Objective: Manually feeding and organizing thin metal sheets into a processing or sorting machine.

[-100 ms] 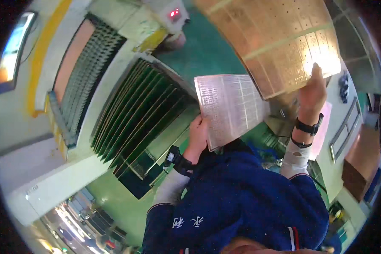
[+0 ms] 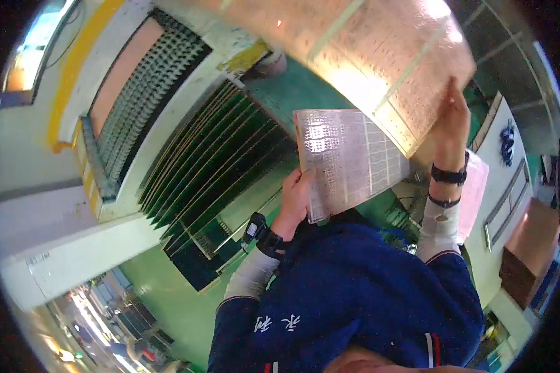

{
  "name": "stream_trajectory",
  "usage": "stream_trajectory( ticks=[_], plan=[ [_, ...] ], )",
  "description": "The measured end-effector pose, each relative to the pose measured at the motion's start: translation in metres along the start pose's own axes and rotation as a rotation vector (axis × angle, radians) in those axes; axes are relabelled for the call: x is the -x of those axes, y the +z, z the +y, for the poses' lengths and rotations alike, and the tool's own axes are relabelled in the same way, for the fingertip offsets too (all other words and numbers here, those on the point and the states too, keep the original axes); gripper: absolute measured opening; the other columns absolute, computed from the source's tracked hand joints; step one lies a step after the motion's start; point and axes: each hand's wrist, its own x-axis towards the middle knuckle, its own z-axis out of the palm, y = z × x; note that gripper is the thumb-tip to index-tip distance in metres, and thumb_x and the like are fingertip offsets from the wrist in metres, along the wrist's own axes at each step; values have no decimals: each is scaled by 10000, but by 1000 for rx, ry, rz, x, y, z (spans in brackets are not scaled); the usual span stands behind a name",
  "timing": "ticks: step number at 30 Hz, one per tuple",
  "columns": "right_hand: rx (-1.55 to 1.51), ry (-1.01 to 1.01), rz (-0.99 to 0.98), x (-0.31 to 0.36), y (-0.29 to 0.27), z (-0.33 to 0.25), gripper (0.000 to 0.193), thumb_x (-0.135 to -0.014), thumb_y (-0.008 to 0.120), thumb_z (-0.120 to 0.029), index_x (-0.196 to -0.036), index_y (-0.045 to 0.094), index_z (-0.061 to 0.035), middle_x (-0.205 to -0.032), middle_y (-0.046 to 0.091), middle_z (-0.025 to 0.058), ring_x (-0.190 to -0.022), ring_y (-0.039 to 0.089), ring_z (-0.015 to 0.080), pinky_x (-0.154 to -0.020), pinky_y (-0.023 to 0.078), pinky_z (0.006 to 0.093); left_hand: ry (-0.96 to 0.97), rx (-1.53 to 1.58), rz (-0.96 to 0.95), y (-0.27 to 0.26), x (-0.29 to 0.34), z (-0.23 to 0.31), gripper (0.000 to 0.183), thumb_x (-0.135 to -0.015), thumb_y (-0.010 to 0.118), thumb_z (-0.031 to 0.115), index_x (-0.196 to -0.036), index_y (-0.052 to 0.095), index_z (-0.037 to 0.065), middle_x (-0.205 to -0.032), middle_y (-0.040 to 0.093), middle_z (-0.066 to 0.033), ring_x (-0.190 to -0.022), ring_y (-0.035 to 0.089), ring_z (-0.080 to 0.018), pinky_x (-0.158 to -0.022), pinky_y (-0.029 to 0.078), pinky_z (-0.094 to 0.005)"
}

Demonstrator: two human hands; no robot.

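My left hand (image 2: 296,198) is closed on the left edge of a thin, silvery-pink circuit board panel (image 2: 348,165), thumb on its face. That panel tilts in front of my chest, with rows of small marks on it. Higher up on the right, my right hand (image 2: 452,121) grips the near right edge of a larger copper-coloured circuit board panel (image 2: 410,74). Pale strips divide its shiny surface, and glare hides part of it. The copper panel's lower corner overlaps the silvery one's upper right; whether they touch I cannot tell.
To the left stands a rack of several dark green upright panels (image 2: 211,155). Behind it is a machine opening with rows of grey rollers (image 2: 149,93). On the right are a pale table (image 2: 504,180), a pink sheet (image 2: 474,196) and a brown stack (image 2: 529,255).
The copper panel has swung left and tilted, so its glare now lies elsewhere. My right hand has shifted slightly left and down with it. My left hand keeps its hold.
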Motion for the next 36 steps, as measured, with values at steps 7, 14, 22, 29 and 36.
stream_trajectory(
  ticks=[7, 14, 22, 29, 36],
  plan=[
    [173, 264, -264, -38, 118, 87, 275, -1035, 583, -294, -1158, 655, -59, -1067, 706, 39, -986, 663, 179, -902, 533, 347, 16, 206, -40, -38, 26, 34, 286, -974, 635, 153, -1193, 656, -30, -1079, 715, -98, -913, 698, -186, -813, 561, -329],
    [395, 343, -280, -62, 196, 203, 237, -993, 659, -267, -1105, 666, -58, -1034, 702, 37, -950, 662, 180, -860, 537, 340, 0, 292, -52, -72, 40, 59, 305, -987, 610, 155, -1214, 633, -47, -1086, 710, -116, -937, 701, -217, -835, 563, -353],
    [624, 465, -482, -114, 248, 331, 229, -936, 747, -306, -825, 633, -141, -751, 581, -64, -625, 519, 73, -525, 382, 216, 153, 399, -190, -129, 36, 65, 381, -1022, 611, 233, -1250, 611, -72, -1144, 698, -116, -994, 689, -211, -860, 562, -367],
    [640, 290, -549, -116, 309, 442, 242, -925, 729, -322, -795, 622, -149, -703, 501, -53, -598, 395, 94, -542, 315, 292, 129, 376, -137, -161, 30, 66, 418, -1021, 612, 277, -1254, 619, -70, -1110, 708, -113, -981, 692, -200, -872, 554, -348],
    [1174, -7, -657, -131, 391, 450, 239, -958, 667, -307, -864, 659, -88, -727, 582, 42, -676, 564, 170, -606, 441, 314, 129, 398, -169, -173, 39, 83, 415, -1012, 597, 263, -1266, 616, -65, -1111, 700, -113, -983, 685, -197, -861, 549, -358]
  ],
)
